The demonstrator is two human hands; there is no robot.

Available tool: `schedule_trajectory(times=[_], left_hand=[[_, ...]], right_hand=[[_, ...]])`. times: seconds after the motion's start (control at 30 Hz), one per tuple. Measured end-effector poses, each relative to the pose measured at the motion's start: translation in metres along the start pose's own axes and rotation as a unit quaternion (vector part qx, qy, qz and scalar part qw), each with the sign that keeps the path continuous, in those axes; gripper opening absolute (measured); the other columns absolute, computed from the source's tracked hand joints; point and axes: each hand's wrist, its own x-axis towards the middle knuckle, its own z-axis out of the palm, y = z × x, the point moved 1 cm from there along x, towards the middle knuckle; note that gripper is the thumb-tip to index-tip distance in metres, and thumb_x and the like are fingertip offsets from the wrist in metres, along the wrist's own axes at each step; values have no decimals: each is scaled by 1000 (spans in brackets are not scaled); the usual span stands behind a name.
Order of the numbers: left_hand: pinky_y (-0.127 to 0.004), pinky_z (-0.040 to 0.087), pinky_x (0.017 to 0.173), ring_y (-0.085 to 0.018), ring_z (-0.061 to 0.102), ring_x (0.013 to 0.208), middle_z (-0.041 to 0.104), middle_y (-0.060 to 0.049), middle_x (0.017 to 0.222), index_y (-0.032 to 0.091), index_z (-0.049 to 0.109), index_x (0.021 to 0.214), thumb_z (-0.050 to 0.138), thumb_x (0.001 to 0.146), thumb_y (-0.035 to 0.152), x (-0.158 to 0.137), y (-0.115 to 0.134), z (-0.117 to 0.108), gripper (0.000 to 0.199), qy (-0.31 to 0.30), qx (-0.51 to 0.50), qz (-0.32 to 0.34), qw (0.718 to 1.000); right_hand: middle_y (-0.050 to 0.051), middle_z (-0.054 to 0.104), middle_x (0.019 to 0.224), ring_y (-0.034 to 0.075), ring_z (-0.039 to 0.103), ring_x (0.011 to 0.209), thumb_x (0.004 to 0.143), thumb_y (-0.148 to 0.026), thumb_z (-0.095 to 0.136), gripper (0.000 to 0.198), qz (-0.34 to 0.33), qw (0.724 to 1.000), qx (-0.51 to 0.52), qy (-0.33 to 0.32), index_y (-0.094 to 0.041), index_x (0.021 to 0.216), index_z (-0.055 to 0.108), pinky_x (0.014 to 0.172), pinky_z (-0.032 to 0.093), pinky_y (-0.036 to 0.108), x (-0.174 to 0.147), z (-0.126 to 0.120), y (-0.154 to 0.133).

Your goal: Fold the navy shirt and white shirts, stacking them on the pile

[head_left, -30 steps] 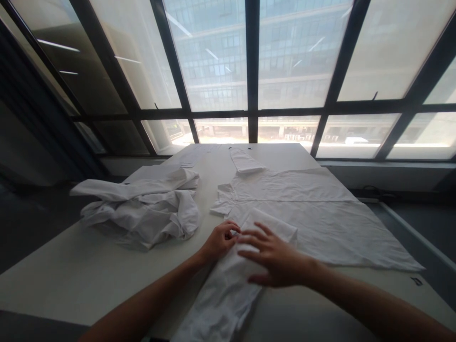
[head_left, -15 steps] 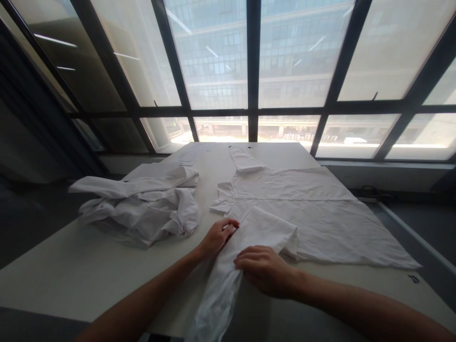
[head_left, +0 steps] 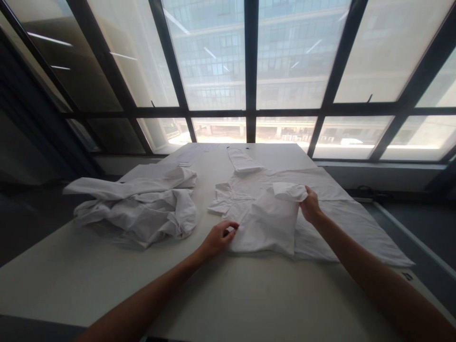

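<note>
A white shirt (head_left: 320,228) lies spread on the white table (head_left: 249,294), its collar (head_left: 221,197) towards the left and its hem towards the right. My left hand (head_left: 219,237) is at the shirt's near edge by the shoulder, thumb and fingers pinched on the cloth. My right hand (head_left: 310,205) grips the cuff end of the near sleeve (head_left: 274,216), holding it above the shirt body. The sleeve is folded back over the body, away from me. Further off, the other sleeve (head_left: 245,161) lies on the table beyond the body.
A crumpled heap of white cloth (head_left: 138,209) sits on the table's left side. Behind it lie flat white sheets (head_left: 188,154), perhaps paper or cloth. Tall windows (head_left: 217,57) with dark frames stand past the far edge. A small dark mark (head_left: 406,276) shows near the right edge.
My right hand has carried the near sleeve from the table's front edge up and away, over the shirt body. My left hand has stayed at the shoulder edge.
</note>
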Motion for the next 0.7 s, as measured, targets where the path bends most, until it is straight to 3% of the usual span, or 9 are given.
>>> schedule_trajectory(times=[0.1,0.2,0.33,0.4,0.47,0.53,0.57,0.63,0.7], left_hand=[[-27,53,77,-17,66,82,72,-7,104,19,74,104,58,87,32,-1,2,0,26,-7,19,18,1000],[-25,51,73,-15,63,75,69,-7,105,19,74,103,56,88,32,-1,3,1,26,-15,15,37,999],[-25,50,71,-13,60,71,67,-7,106,18,73,103,55,88,31,0,0,3,27,-20,5,45,999],[-25,49,70,-12,58,69,67,-7,106,18,73,103,55,89,30,-1,-1,3,27,-23,1,47,999],[-25,49,70,-12,58,68,66,-7,107,18,73,103,55,88,29,-1,-1,3,26,-26,-1,49,998],[-25,49,69,-12,57,67,66,-7,107,18,74,103,55,88,28,-2,0,2,26,-30,-1,49,998],[-25,48,69,-12,57,66,66,-7,107,18,74,103,55,88,28,-3,1,2,25,-32,0,49,998],[-24,48,70,-12,57,67,66,-7,108,18,74,103,56,89,28,-3,2,2,25,-32,2,49,998],[-24,48,70,-12,58,69,66,-7,108,17,74,103,56,88,27,-4,1,3,25,-31,4,49,998]], right_hand=[[2,70,77,16,64,60,70,-32,68,46,91,993,-40,69,-18,113,63,49,50,23,23,-26,22],[7,74,89,17,67,63,71,-23,63,60,90,990,-90,64,-15,130,57,53,55,27,37,-43,33],[20,69,125,27,69,104,73,-21,61,61,-42,971,-231,-53,-10,133,58,87,58,41,44,-52,33],[20,62,137,31,58,126,75,-23,62,60,-150,921,-338,-127,-11,135,61,105,47,49,42,-55,28],[17,54,147,32,46,138,76,-22,65,62,-242,848,-424,-206,-16,138,61,115,35,52,36,-55,20],[12,48,154,31,38,144,77,-22,68,60,-294,786,-470,-273,-21,137,63,119,30,51,28,-54,13],[10,47,155,30,36,145,78,-23,69,55,-306,769,-476,-298,-23,134,67,119,30,51,25,-52,10],[9,51,152,30,38,144,82,-27,70,40,-309,763,-463,-328,-24,121,74,118,32,50,20,-45,5],[11,65,136,29,51,132,87,-35,67,25,-287,799,-419,-321,-23,107,77,112,40,48,21,-38,4]])
